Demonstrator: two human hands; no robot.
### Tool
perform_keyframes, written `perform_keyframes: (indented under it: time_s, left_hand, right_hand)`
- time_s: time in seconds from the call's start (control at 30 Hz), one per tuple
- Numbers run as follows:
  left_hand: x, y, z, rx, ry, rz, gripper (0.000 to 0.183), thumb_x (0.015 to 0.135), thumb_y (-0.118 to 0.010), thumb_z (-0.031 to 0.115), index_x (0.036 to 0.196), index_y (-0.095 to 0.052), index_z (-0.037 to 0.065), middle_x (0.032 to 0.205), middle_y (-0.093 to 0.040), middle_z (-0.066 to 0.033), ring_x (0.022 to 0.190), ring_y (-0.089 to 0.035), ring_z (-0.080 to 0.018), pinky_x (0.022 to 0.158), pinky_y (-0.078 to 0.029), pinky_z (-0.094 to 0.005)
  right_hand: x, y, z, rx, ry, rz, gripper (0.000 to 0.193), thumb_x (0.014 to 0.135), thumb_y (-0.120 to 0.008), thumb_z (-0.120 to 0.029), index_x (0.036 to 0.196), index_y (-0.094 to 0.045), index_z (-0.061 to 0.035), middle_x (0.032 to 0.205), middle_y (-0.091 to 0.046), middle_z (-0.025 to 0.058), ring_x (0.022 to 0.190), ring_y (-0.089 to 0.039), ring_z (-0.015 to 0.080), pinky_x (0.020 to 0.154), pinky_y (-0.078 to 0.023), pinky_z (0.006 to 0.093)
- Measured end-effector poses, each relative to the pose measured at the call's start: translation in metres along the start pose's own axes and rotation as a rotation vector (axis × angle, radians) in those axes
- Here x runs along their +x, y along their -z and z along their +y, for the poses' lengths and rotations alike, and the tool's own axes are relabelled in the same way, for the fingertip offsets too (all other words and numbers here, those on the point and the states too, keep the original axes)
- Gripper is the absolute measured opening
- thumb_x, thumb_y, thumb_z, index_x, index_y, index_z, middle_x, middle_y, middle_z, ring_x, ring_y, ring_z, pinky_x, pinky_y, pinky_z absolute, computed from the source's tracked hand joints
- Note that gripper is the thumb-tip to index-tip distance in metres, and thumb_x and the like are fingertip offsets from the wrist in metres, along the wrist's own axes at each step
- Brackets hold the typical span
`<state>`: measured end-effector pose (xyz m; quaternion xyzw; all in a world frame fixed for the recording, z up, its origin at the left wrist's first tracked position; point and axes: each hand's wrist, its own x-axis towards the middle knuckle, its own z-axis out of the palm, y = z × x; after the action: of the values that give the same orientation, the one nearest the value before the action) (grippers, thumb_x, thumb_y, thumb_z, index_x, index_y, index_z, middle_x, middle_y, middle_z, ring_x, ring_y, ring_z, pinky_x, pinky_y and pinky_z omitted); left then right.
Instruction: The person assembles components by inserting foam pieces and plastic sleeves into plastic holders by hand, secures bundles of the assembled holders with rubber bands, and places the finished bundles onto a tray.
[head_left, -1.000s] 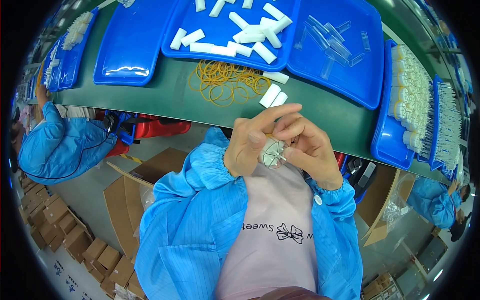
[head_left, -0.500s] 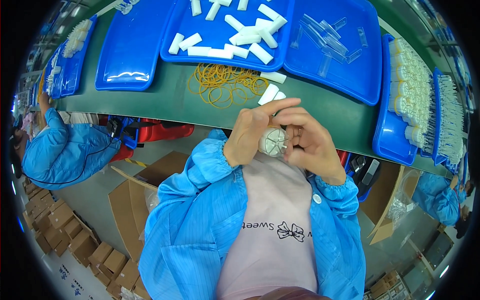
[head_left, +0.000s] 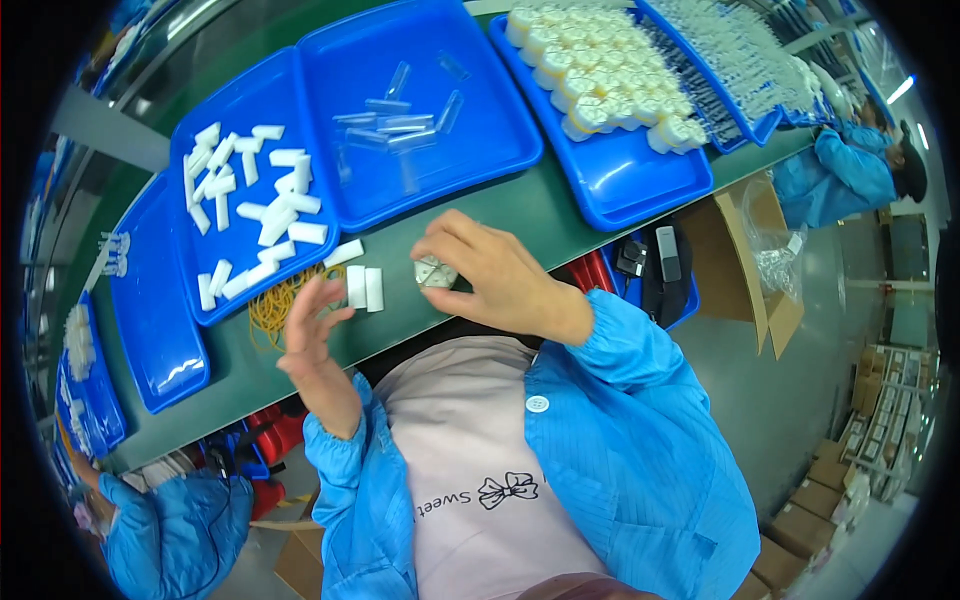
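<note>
A round white bundle with a segmented end [head_left: 434,272] is gripped by the thumb and fingers of my right hand [head_left: 505,275], over the green table. My left hand [head_left: 318,335] is apart from it, fingers spread and bent, with nothing visible in it. Beside my left hand lie a heap of yellow rubber bands [head_left: 268,312] and a few white cylinders [head_left: 356,287] on the table. Similar round bundles [head_left: 600,65], several of them banded in yellow, stand in rows in a blue tray [head_left: 640,185] at the upper right.
Ahead, one blue tray [head_left: 185,285] holds loose white cylinders, and another [head_left: 480,150] holds clear plastic pieces. A further blue tray [head_left: 165,375] lies to the left. Co-workers in blue [head_left: 180,530] sit at both sides. An open cardboard box [head_left: 735,255] stands at the right, below the table.
My left hand has let go of the bundle and moved away to the left. My right hand alone now holds it, over the table. The whole view has swung toward the right.
</note>
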<state>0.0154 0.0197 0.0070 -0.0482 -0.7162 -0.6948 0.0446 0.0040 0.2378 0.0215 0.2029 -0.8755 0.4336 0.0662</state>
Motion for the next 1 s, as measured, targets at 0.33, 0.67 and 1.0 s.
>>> perform_keyframes:
  time_s: [0.33, 0.67, 1.0]
  left_hand:
    - [0.032, 0.076, 0.015, 0.087, -0.121, 0.126, 0.073, 0.096, -0.021, 0.058, 0.117, -0.055, -0.002, 0.112, -0.06, -0.0155, 0.106, -0.056, -0.0252, 0.084, -0.045, -0.0356]
    - [0.099, 0.147, -0.002, 0.179, 0.005, 0.153, 0.06, 0.098, -0.03, 0.05, 0.113, -0.059, 0.0, 0.102, -0.063, -0.0105, 0.094, -0.059, -0.0179, 0.077, -0.047, -0.0304]
    - [0.165, 0.334, -0.077, 0.666, -0.069, 0.441, 0.041, 0.093, -0.051, 0.038, 0.116, -0.061, 0.006, 0.1, -0.063, -0.0077, 0.092, -0.059, -0.0179, 0.08, -0.046, -0.0299]
  right_hand:
    - [-0.033, 0.126, 0.011, -0.348, -0.133, 0.482, 0.029, 0.071, -0.071, -0.013, 0.097, -0.062, -0.0068, 0.092, -0.058, 0.008, 0.074, -0.059, 0.0183, 0.058, -0.048, 0.0278]
    - [-0.048, 0.164, 0.112, -0.939, -0.152, 0.774, 0.028, 0.075, -0.073, -0.013, 0.101, -0.065, -0.0094, 0.094, -0.055, 0.0051, 0.058, -0.048, 0.0118, 0.052, -0.042, 0.0251]
    - [-0.032, 0.143, 0.054, -0.313, -0.013, 0.971, 0.014, 0.084, -0.065, -0.007, 0.097, -0.064, -0.0036, 0.094, -0.055, 0.0049, 0.059, -0.047, 0.0065, 0.049, -0.039, 0.0199]
